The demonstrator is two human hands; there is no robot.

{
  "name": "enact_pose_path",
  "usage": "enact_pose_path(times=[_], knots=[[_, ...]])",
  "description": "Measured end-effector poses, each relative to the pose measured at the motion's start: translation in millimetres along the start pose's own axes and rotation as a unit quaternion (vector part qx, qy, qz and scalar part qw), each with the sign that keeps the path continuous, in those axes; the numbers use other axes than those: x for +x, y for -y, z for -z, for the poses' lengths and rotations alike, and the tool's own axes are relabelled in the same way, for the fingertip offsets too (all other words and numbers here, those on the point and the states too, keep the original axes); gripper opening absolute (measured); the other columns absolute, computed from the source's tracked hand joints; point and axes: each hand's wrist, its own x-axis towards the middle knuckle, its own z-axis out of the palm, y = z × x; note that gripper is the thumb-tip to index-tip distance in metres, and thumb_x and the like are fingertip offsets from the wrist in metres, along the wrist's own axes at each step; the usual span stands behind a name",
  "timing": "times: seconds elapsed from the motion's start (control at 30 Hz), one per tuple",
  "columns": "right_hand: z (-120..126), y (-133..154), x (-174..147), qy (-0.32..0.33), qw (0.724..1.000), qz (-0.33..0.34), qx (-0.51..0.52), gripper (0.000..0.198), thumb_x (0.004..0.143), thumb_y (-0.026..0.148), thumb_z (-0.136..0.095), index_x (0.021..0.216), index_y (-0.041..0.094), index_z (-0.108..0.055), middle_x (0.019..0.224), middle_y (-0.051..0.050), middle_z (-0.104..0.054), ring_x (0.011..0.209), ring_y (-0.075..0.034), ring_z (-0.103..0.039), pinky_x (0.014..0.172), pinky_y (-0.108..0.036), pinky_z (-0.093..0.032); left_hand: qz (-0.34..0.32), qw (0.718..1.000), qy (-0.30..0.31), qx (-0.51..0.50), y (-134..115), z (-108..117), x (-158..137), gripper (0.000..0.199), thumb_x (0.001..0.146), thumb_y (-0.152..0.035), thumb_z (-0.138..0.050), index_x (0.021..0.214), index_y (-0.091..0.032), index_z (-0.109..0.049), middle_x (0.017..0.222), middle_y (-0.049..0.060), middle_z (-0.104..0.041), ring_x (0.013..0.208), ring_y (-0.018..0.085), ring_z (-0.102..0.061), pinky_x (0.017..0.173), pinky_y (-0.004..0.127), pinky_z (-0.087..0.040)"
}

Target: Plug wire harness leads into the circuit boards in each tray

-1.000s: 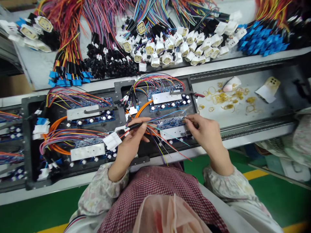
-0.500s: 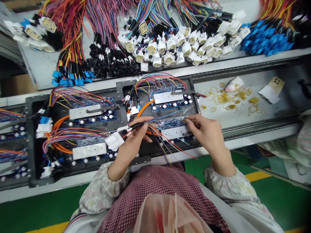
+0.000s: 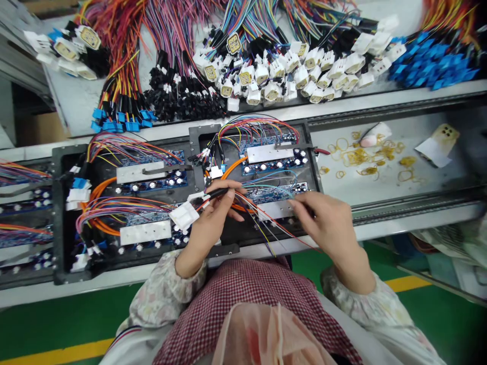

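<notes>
My left hand is closed round the black-sleeved part of a wire harness, with its white connector lying over the wrist side. Loose coloured wires fan out rightward from the grip, and a red wire and others hang over the tray's front edge. My right hand pinches at the end of a light teal wire, beside a blue circuit board; the fingertips partly hide that end. Blue and grey wires arch to the board's top edge. Below it lies a silvery metal plate.
Black trays with wired boards stand in a row on the rail to the left. Behind lie bundled harnesses with white connectors and blue connectors. Yellow rubber bands and a piece of paper are at the right.
My right hand has moved from the board's top edge down to the plate's side, and the teal wire now runs up to its fingers. The view has shifted slightly.
</notes>
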Motion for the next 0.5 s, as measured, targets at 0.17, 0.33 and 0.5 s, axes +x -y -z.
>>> enact_pose_path(times=[0.17,0.33,0.5], knots=[[-24,-11,15,0.009,1.0,-0.025,0.005,0.024,0.097,0.034,-0.049,0.099,0.02,-0.069,0.086,-0.005,-0.076,0.071,-0.018,-0.069,0.063,-0.029,-0.044,-0.002,1.0,0.018,-0.018,-3,-3,-1,0.018,0.094,-0.037,-0.058,0.104,-0.023,-0.06,0.092,0.003,-0.071,0.079,0.014,-0.072,0.05,0.016,-0.056],[-31,-12,17,0.009,0.999,-0.044,-0.009,0.025,0.095,0.035,-0.05,0.096,0.02,-0.07,0.078,-0.004,-0.074,0.064,-0.019,-0.068,0.06,-0.029,-0.041,-0.005,0.999,0.025,-0.029,-2,-2,0,0.017,0.094,-0.037,-0.058,0.104,-0.023,-0.06,0.093,0.003,-0.071,0.075,0.013,-0.071,0.05,0.017,-0.055],[-33,-11,18,0.007,0.999,-0.042,-0.011,0.027,0.096,0.035,-0.049,0.095,0.019,-0.071,0.073,-0.005,-0.073,0.063,-0.019,-0.067,0.059,-0.029,-0.041,-0.003,0.999,0.024,-0.028,0,-1,1,0.018,0.094,-0.037,-0.059,0.105,-0.022,-0.06,0.094,0.003,-0.071,0.073,0.012,-0.07,0.05,0.016,-0.055]])
